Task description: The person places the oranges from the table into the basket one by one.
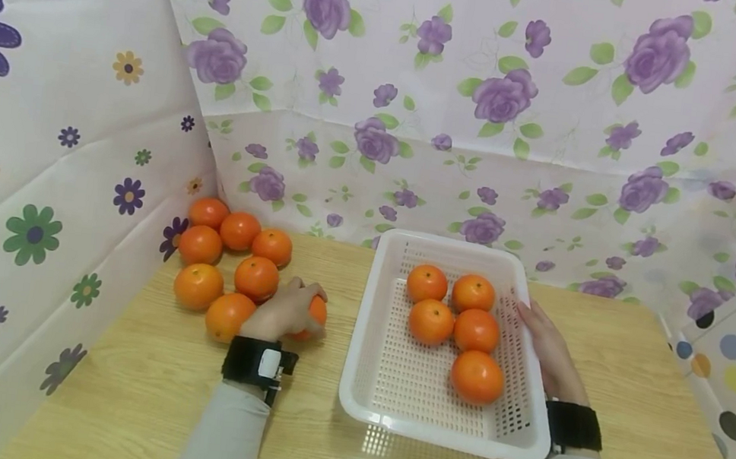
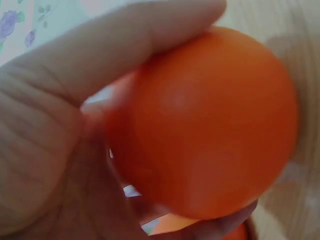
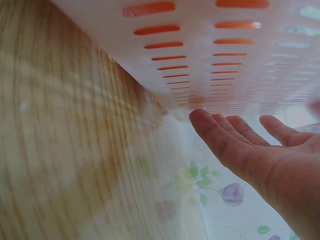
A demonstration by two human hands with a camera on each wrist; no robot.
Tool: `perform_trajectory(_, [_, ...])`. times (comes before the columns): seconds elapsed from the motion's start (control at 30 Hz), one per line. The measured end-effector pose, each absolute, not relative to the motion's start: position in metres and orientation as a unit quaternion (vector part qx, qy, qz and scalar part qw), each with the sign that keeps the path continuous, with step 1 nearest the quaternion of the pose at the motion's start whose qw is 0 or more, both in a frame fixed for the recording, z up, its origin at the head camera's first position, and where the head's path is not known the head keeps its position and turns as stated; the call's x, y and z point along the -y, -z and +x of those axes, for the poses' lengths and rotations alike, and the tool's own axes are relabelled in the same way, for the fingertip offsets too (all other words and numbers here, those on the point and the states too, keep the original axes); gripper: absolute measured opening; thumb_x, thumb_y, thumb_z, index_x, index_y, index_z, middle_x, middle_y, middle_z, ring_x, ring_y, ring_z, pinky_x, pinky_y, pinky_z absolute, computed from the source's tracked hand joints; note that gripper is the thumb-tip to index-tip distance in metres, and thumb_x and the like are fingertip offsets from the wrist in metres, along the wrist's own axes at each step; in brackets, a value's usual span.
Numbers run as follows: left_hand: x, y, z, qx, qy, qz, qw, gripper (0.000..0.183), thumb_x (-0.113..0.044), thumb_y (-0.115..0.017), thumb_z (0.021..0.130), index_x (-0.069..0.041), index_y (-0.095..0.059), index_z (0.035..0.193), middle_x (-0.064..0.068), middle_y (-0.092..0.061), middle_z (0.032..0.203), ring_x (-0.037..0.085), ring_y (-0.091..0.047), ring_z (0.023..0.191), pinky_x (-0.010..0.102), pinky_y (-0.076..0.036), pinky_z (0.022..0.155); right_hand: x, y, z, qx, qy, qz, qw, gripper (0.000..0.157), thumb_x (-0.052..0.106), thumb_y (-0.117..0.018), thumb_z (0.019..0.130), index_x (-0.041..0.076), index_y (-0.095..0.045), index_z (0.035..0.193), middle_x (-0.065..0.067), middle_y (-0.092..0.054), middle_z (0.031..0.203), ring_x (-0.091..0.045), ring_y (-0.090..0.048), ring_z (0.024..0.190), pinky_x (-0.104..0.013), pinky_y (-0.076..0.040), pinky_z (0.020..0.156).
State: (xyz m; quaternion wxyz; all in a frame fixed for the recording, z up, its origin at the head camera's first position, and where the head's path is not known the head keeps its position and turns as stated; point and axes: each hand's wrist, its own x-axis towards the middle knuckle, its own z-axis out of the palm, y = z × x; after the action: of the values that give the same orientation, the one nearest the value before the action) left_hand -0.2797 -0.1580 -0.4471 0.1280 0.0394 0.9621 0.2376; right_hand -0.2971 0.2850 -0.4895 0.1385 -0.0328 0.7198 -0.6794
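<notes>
While the left hand (image 1: 285, 310) grips fruit (image 1: 316, 318), the basket (image 1: 361, 366) holds five.

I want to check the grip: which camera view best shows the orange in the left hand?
The left wrist view: there the orange looms large, the left hand curled around it. The head view shows only part, the hand covering the rest; the right wrist view lacks it.

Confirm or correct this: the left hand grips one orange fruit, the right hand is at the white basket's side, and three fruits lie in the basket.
The count is wrong: the head view shows five fruits in the white basket, not three. The rest stands.
</notes>
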Motion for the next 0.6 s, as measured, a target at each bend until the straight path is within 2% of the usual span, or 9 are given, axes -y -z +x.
perform_trajectory(0.33, [0.1576,0.4558,-0.2844,-0.956,-0.261,0.063,0.116,0.048,-0.018,-0.089,0.081,-0.01,-0.065,0.122,0.015,-0.058,0.119,0.03,-0.057,0.099,0.044,-0.051,0.092,-0.2848,0.489,-0.2968,-0.713,0.685,-0.032,0.143,0.069,0.057,-0.034,0.11,0.032,-0.006,0.168,-0.023,-0.029,0.164,-0.012,-0.062,0.118,-0.049,-0.055,0.097])
perform_trajectory(0.6, [0.158,0.4546,-0.2886,-0.955,-0.269,0.056,0.109,0.046,-0.019,-0.086,0.081,-0.012,-0.064,0.12,0.012,-0.057,0.114,0.029,-0.055,0.097,0.042,-0.05,0.088,-0.2893,0.4863,-0.2971,-0.72,0.681,-0.031,0.132,0.071,0.058,-0.036,0.109,0.031,-0.007,0.169,-0.025,-0.031,0.162,-0.012,-0.064,0.115,-0.047,-0.057,0.094])
